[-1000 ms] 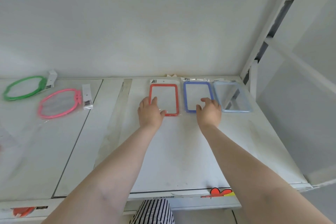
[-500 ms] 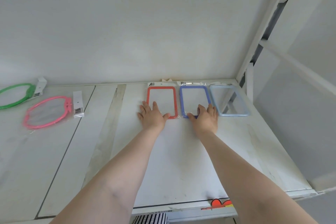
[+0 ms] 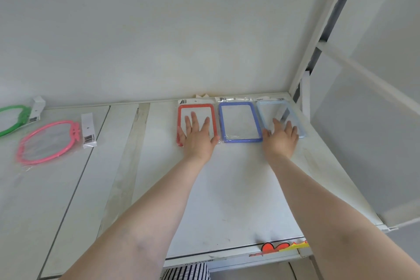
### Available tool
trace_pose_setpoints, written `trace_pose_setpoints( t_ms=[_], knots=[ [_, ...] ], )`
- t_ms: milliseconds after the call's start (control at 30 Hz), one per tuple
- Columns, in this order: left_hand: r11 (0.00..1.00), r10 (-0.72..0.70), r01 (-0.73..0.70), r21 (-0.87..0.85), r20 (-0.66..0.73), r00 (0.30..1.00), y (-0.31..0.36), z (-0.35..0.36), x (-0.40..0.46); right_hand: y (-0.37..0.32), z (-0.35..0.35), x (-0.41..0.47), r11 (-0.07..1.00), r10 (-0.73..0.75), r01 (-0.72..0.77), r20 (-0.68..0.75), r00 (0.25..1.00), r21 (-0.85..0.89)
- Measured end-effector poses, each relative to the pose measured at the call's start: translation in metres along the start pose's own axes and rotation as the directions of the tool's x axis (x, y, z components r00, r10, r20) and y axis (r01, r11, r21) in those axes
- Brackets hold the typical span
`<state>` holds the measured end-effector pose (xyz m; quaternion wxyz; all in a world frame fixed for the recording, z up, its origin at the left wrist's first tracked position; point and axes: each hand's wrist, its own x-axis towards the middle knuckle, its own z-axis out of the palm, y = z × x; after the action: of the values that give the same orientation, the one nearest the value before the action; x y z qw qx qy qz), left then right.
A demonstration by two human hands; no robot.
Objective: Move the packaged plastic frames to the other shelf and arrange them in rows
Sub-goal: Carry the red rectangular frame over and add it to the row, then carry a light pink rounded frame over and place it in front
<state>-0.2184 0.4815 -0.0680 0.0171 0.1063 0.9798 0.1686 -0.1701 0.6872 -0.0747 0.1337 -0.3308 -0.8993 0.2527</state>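
left hand (image 3: 196, 137): flat, fingers spread (palm down) | right hand (image 3: 281, 138): flat, fingers straight

— What colours are the frames by the hands?
— Red frame (image 3: 196, 107) under the left, light blue frame (image 3: 281, 107) under the right, blue frame (image 3: 238, 121) between.
— Far left of them?
— A pink ring (image 3: 48, 141), a green ring (image 3: 13, 120). The shelf (image 3: 227, 188) is white.

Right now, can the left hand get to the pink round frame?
Probably yes. The left hand lies flat on the red frame, and only bare shelf lies between it and the pink round frame, nothing blocking.
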Motion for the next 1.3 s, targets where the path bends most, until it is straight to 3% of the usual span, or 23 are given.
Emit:
trace_pose_setpoints(
  t_ms=[133,300,700,967,1300],
  knots=[
    [0.998,0.057,-0.056,-0.025,0.061,0.996,0.009,0.009,0.002,0.014,0.002,0.003,0.999,0.034,-0.033,0.119,0.992,-0.012],
    [0.998,0.068,-0.067,-0.007,0.083,0.994,0.013,0.013,0.000,0.018,-0.005,0.002,0.997,0.029,-0.039,0.131,0.991,0.073],
    [0.996,0.085,-0.083,-0.031,0.074,0.994,0.013,0.009,0.000,0.016,-0.009,0.000,0.998,0.018,-0.025,0.115,0.993,0.061],
    [0.986,0.151,-0.149,-0.077,0.018,0.988,0.020,-0.041,-0.039,-0.007,-0.039,-0.052,0.980,-0.180,0.171,0.091,0.980,0.099],
    [0.997,-0.040,0.032,0.076,0.101,0.994,-0.040,-0.111,-0.169,-0.080,-0.071,-0.167,0.886,-0.437,0.462,0.403,0.804,0.039]
  ],
)
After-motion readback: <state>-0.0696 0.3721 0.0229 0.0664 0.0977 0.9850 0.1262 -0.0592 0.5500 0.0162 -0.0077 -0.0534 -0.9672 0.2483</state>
